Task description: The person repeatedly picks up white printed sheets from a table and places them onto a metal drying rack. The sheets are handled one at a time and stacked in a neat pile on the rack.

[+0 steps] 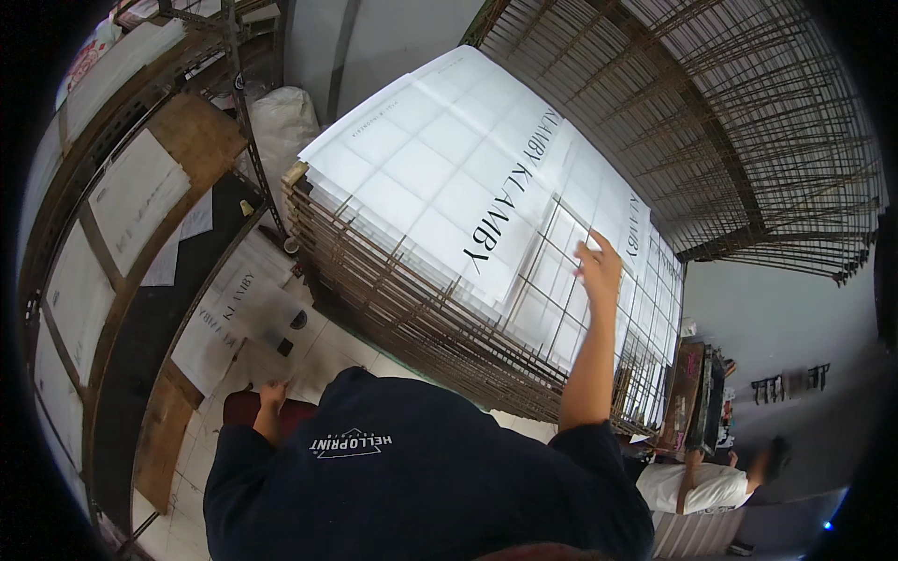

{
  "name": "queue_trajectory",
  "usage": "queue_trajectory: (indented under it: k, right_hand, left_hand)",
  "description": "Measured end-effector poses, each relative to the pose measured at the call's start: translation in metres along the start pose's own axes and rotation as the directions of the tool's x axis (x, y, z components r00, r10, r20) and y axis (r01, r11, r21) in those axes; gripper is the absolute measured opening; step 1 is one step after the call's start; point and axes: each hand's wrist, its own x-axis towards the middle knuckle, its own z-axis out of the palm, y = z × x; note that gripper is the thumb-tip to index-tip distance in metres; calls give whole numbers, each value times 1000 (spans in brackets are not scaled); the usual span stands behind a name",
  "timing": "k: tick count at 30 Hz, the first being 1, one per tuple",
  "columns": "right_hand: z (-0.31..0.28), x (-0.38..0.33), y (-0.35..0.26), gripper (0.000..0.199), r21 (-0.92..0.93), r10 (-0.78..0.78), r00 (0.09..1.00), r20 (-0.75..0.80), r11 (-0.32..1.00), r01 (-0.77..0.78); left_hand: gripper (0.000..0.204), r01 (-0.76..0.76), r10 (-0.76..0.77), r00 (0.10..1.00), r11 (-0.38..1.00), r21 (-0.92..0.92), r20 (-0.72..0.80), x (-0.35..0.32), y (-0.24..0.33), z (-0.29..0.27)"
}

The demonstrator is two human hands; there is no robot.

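My right hand (599, 266) reaches over a stacked wire drying rack (393, 257), fingers apart and holding nothing visible. It is above the bare wire grid beside a large white printed sheet (421, 178) with black lettering, which covers much of the rack's top. Low on the left, my left hand (272, 395) is beside my body with its fingers curled; what they hold, if anything, I cannot make out. Just beyond it is a blurred greyish patch with dark marks (281, 329), next to a printed sheet (224, 309).
Raised wire racks (692, 122) hang at the upper right. On the left, a long work table (140, 327) carries white sheets. A white sack (283, 131) stands behind. Another person in a white shirt (697, 486) is at the lower right. A dark red seat-like object (241, 409) is near my left arm.
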Motion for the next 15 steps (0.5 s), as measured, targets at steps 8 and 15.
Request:
queue_trajectory:
  k: [8,15]
  right_hand:
    - [-87,-73,72,43,137,235,922,-308,970,-202]
    - [-122,-124,144,27,181,191,838,-511,977,-113]
  left_hand:
    - [52,-30,22,998,992,124,63,-20,56,-1]
    - [42,-187,147,967,964,187,207,19,80,37]
